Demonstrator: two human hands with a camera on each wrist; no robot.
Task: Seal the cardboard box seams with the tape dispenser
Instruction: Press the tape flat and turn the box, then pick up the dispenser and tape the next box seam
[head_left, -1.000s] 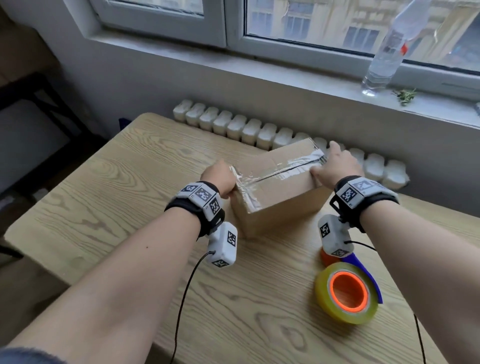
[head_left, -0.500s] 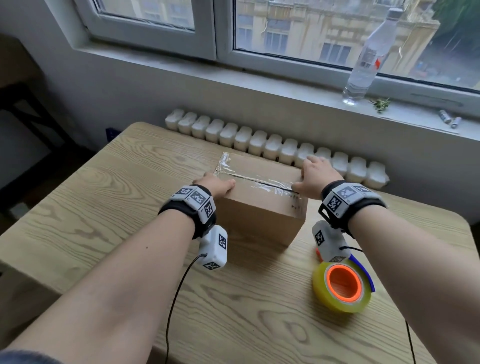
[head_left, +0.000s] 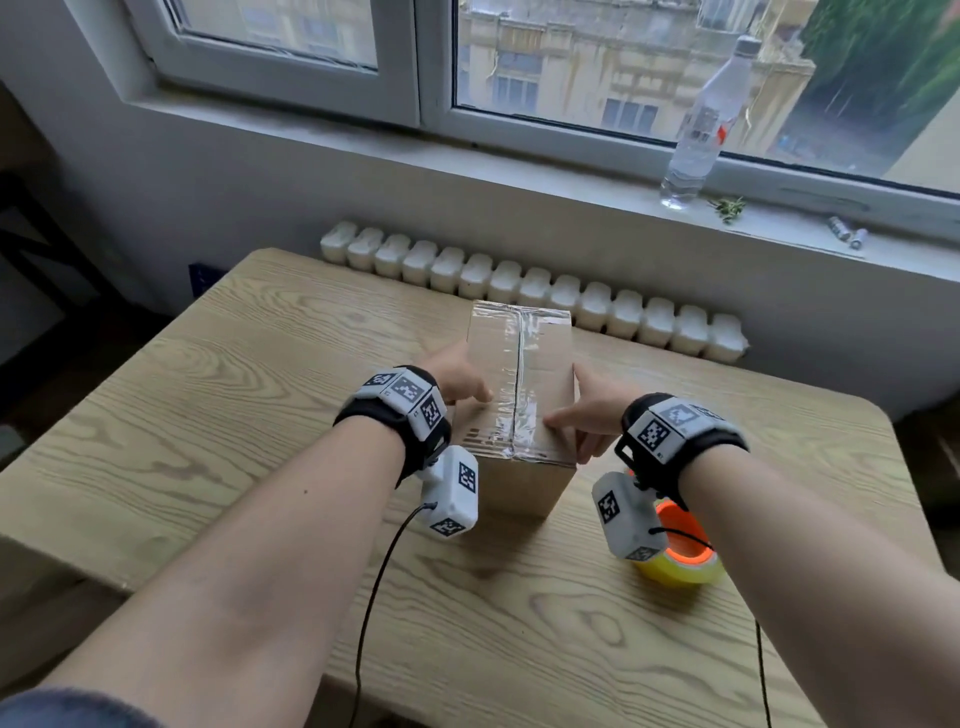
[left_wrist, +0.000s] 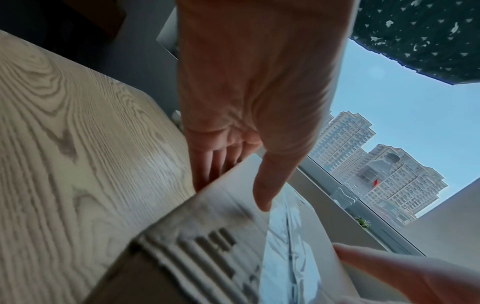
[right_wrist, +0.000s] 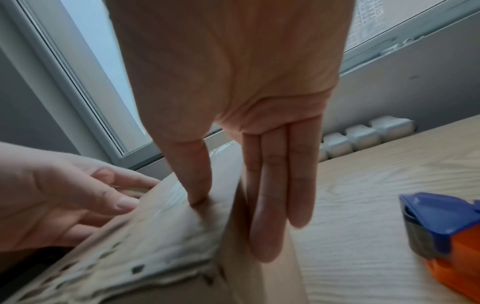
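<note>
Our left hand (head_left: 460, 376) and right hand (head_left: 592, 415), fingers straight, press the cardboard box (head_left: 550, 364) at frame centre, top seam already taped; other seams we cannot see, tape dispenser (head_left: 691, 561) idle.

I read no text: print on the brown cardboard box (head_left: 548, 364) is blurred; white wrist markers (head_left: 653, 433) show only square codes.

The left grip (left_wrist: 249, 82) rested its thumb on the taped top of the cardboard box (left_wrist: 207, 236), fingers flat against its side.
</note>
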